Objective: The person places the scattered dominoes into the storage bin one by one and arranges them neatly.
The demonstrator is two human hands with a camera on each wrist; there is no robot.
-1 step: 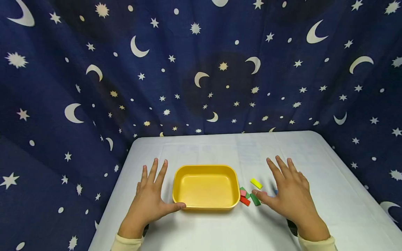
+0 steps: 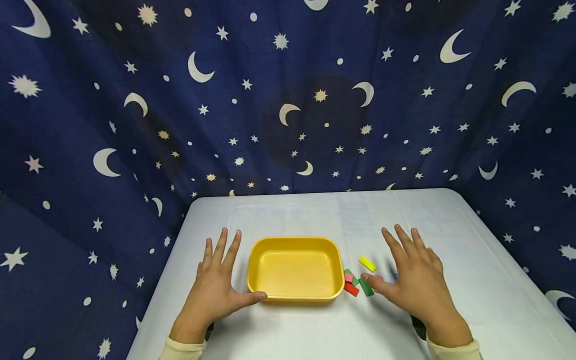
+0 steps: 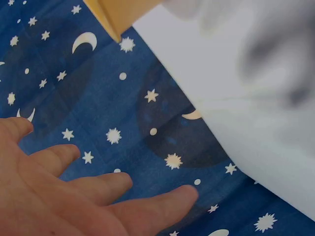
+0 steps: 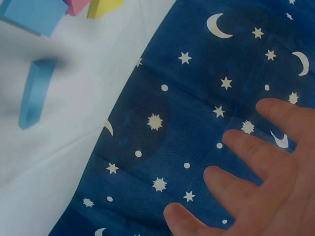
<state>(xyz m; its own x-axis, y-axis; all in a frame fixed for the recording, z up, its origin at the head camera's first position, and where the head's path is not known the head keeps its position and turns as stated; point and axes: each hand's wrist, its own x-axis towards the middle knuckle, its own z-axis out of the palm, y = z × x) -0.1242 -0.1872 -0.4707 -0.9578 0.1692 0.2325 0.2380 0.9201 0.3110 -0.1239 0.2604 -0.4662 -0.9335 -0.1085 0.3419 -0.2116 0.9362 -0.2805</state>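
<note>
Though empty, yellow tray (image 2: pixel 295 269) beside blocks (image 2: pixel 351 289)

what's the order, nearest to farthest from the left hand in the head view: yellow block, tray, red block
1. Tray: immediately right of the left hand
2. Red block: outside the tray, at its right end
3. Yellow block: farther right and farther back

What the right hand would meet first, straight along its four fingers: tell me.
Probably the navy fabric curtain with cream moons and stars, past the white round-cornered table; depth beyond the right hand is unclear.
</note>
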